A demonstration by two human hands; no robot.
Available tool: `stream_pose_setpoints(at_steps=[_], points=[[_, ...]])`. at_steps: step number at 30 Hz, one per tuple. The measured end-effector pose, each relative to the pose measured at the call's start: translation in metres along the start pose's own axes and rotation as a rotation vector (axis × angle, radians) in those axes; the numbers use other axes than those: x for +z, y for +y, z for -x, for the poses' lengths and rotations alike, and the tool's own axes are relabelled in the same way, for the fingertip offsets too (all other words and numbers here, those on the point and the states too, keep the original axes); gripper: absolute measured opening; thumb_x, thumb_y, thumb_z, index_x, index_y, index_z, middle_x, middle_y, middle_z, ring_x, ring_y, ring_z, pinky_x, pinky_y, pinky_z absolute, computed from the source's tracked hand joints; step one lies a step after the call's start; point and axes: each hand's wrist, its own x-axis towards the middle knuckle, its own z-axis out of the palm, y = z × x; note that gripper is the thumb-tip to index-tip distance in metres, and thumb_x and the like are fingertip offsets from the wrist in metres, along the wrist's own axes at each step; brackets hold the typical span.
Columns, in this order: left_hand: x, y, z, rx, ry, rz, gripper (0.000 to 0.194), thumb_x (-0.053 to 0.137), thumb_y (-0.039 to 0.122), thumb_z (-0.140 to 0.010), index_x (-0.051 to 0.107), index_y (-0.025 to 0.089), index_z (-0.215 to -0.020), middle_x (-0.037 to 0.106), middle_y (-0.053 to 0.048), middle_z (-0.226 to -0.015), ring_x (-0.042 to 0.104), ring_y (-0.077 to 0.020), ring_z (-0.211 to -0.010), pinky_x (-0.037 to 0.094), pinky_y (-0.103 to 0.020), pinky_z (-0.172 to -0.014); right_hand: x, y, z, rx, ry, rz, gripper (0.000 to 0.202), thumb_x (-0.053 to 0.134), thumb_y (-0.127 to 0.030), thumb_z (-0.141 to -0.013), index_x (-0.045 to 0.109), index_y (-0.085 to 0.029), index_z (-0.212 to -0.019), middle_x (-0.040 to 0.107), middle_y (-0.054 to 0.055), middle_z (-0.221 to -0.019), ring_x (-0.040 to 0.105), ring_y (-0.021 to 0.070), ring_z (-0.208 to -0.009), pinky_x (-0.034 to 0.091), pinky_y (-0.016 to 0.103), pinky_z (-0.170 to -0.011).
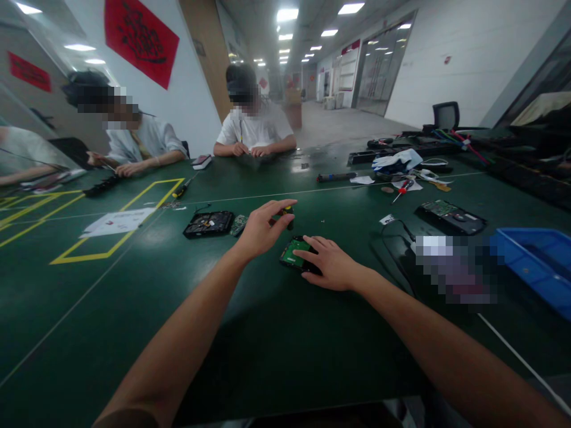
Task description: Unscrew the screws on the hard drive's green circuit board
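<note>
My left hand [266, 227] grips a small yellow-and-black screwdriver [289, 215] between thumb and fingers, held upright just above the far edge of a hard drive. That hard drive [291, 254] lies on the green table with its green circuit board facing up. My right hand [332, 261] rests on the drive from the right, fingers spread over its board and side. The screwdriver's tip is too small to make out. Left of my left hand sit an opened drive [208, 224] and a loose circuit board [238, 224].
On the right are another drive [451, 217], a blue tray [537, 261], a cable and a red screwdriver [402, 190]. Papers [116, 222] and a yellow screwdriver [181, 189] lie left. Several people sit across the green table [285, 356].
</note>
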Motion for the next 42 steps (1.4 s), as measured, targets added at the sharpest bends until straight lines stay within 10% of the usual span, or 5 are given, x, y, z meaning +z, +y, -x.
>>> stream_pose_setpoints(at_steps=[28, 42], points=[[-0.002, 0.004, -0.003, 0.118, 0.013, -0.072, 0.038, 0.049, 0.018, -0.104, 0.064, 0.024, -0.138, 0.069, -0.009, -0.127, 0.066, -0.0201, -0.114, 0.055, -0.038, -0.097, 0.003, 0.003, 0.0, 0.011, 0.001, 0.003, 0.066, 0.057, -0.058, -0.098, 0.046, -0.03, -0.156, 0.029, 0.015, -0.167, 0.031, 0.0404, -0.149, 0.026, 0.059, -0.118], [-0.002, 0.009, -0.003, 0.046, 0.102, -0.098, 0.02, 0.068, 0.023, -0.096, 0.07, 0.021, -0.116, 0.065, -0.006, -0.111, 0.068, -0.0162, -0.096, 0.061, -0.029, -0.078, 0.002, 0.002, -0.001, 0.006, 0.008, -0.004, 0.067, 0.056, -0.059, -0.098, 0.045, -0.029, -0.157, 0.03, 0.016, -0.167, 0.032, 0.0412, -0.148, 0.025, 0.06, -0.118]])
